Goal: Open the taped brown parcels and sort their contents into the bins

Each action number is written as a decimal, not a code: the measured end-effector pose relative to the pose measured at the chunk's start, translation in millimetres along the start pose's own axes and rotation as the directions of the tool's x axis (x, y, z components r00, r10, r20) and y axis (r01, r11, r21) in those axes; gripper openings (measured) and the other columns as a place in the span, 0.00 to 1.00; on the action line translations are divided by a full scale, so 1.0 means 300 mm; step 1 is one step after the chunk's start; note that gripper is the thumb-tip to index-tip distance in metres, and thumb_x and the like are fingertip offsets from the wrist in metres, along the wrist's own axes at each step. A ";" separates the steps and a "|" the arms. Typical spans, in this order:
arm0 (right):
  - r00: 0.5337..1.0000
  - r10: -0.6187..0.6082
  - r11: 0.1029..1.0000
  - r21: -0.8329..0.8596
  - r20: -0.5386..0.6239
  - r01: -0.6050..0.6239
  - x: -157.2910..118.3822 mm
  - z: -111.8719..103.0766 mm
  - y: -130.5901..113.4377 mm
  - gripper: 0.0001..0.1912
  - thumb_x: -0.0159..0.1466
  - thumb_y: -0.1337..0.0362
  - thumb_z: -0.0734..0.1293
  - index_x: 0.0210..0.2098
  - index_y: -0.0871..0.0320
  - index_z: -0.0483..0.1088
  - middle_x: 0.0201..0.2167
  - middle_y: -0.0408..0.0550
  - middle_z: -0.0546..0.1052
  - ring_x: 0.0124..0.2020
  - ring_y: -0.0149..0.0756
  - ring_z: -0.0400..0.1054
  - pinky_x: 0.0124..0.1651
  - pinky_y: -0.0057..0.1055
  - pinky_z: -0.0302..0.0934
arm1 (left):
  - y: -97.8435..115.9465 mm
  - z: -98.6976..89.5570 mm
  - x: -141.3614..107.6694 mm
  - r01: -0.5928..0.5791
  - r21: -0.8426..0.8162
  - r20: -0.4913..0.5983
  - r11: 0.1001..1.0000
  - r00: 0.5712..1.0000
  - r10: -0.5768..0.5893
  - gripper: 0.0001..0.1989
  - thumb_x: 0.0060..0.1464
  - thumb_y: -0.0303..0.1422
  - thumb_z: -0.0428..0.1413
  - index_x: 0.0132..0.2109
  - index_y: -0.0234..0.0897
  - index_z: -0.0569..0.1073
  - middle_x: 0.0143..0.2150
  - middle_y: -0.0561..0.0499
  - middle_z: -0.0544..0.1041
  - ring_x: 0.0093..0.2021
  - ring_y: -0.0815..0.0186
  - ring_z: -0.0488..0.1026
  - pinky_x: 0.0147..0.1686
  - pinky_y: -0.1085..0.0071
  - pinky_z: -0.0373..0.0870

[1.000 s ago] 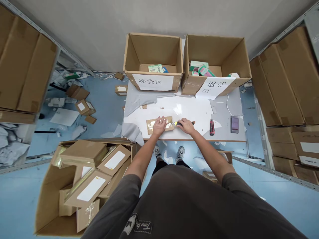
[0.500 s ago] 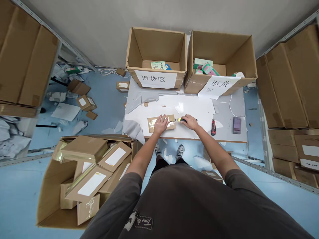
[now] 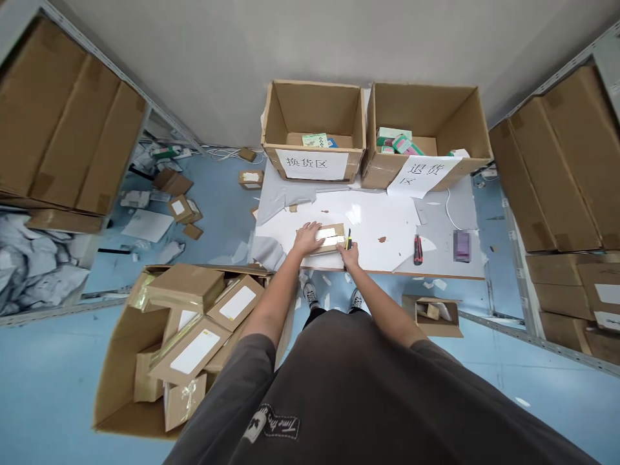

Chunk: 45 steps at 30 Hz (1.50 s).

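A small cardboard package lies near the front edge of the white table, a slit line running along its top. My left hand rests over its left end, fingers spread. At its right end my right hand is closed around a yellow and black cutter, which points away from me. The right fingers are also at the package's corner. A red and black cutter lies on the table to the right.
Two open cartons with paper signs stand at the table's back. A large carton of parcels is at lower left. Shelves with boxes flank both sides. A small open box sits on the floor, right.
The cutter has turned from sideways to pointing away from me, and my right hand has come closer to the package's near right corner. The view has shifted, and a slit now shows on the package.
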State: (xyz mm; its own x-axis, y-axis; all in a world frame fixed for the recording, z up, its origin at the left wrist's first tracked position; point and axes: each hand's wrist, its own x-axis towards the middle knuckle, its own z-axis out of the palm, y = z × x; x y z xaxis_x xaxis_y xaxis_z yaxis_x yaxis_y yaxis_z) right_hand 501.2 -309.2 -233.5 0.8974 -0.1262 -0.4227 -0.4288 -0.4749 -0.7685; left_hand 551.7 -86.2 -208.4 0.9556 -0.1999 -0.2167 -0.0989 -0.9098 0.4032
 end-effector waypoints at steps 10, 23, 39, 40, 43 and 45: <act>0.998 0.068 0.997 -0.038 -0.015 -0.069 0.264 0.152 -0.214 0.24 0.58 0.51 0.77 0.43 0.49 0.61 0.39 0.46 0.82 0.44 0.44 0.78 0.47 0.36 0.70 | 0.034 0.092 -0.238 0.483 -0.062 -0.017 0.874 0.875 -0.484 0.45 0.69 0.56 0.55 0.79 0.29 0.59 0.66 0.26 0.76 0.61 0.41 0.79 0.56 0.55 0.76; 0.970 0.162 0.976 0.114 0.181 -0.185 0.027 0.018 -0.005 0.32 0.50 0.51 0.83 0.38 0.49 0.58 0.33 0.36 0.77 0.23 0.30 0.66 0.22 0.27 0.62 | -0.030 -0.030 -0.218 -0.315 0.041 0.171 0.948 0.937 0.303 0.30 0.51 0.24 0.66 0.61 0.49 0.79 0.73 0.44 0.73 0.78 0.43 0.60 0.68 0.50 0.66; 0.971 0.204 0.976 0.045 0.127 -0.211 0.184 -0.077 -0.159 0.21 0.73 0.49 0.73 0.52 0.51 0.61 0.39 0.43 0.79 0.20 0.30 0.72 0.22 0.26 0.69 | 0.081 -0.005 -0.137 -0.131 0.158 0.079 0.979 0.990 0.120 0.31 0.50 0.36 0.76 0.59 0.38 0.77 0.72 0.33 0.70 0.74 0.42 0.64 0.69 0.51 0.66; 0.969 0.188 0.978 0.059 0.158 -0.199 0.169 -0.109 -0.146 0.19 0.76 0.48 0.70 0.52 0.51 0.61 0.38 0.42 0.78 0.19 0.29 0.72 0.23 0.26 0.70 | 0.090 -0.001 -0.138 -0.129 0.155 0.090 0.979 0.989 0.116 0.32 0.50 0.35 0.77 0.60 0.38 0.77 0.75 0.34 0.68 0.77 0.42 0.62 0.71 0.51 0.64; 0.943 0.080 0.997 -0.012 0.323 -0.081 0.101 -0.193 -0.101 0.11 0.80 0.51 0.63 0.47 0.51 0.62 0.34 0.39 0.78 0.19 0.28 0.71 0.25 0.24 0.68 | 0.112 0.004 -0.129 -0.094 0.159 0.142 0.983 0.987 0.072 0.39 0.47 0.30 0.77 0.65 0.34 0.74 0.78 0.30 0.64 0.79 0.41 0.60 0.74 0.53 0.62; 0.905 0.003 0.988 -0.142 0.425 0.064 0.057 -0.230 -0.084 0.11 0.81 0.55 0.62 0.43 0.53 0.65 0.31 0.39 0.78 0.19 0.28 0.71 0.27 0.23 0.65 | 0.124 0.003 -0.118 -0.065 0.170 0.162 0.983 0.986 0.037 0.46 0.46 0.30 0.78 0.70 0.29 0.70 0.77 0.25 0.65 0.79 0.39 0.61 0.72 0.54 0.64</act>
State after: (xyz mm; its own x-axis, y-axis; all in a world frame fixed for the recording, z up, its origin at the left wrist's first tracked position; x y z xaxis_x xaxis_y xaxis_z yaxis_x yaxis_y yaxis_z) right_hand 534.6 -359.6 -188.3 0.7669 0.2549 -0.5890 -0.3518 -0.6005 -0.7181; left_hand 514.0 -113.2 -186.6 0.8935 -0.2899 -0.3431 -0.2064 -0.9434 0.2597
